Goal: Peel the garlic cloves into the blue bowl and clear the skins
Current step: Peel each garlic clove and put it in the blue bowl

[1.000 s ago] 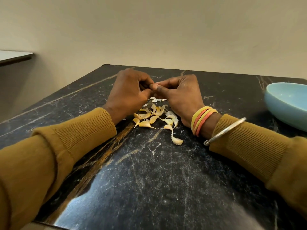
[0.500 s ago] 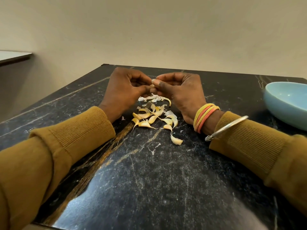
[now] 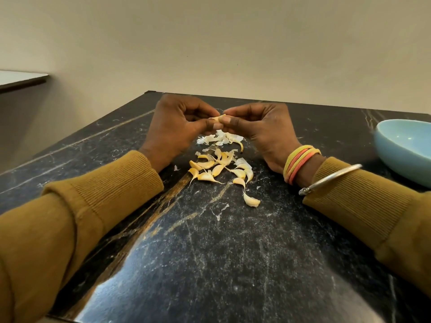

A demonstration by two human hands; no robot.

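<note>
Both the left hand [image 3: 179, 127] and right hand [image 3: 261, 129] pinch one garlic clove [image 3: 218, 118]. Loose cloves [image 3: 219, 167] lie below on the table [image 3: 210, 252]. The blue bowl [image 3: 405, 150] sits well right.

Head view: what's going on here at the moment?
A person is peeling garlic at a black marble counter. The left hand and right hand both pinch one garlic clove, raised between them. Below lie loose white skins and, nearer the person, a pile of cloves. The blue bowl sits off to the right, partly out of frame; no cloves show in the part in view.
</note>
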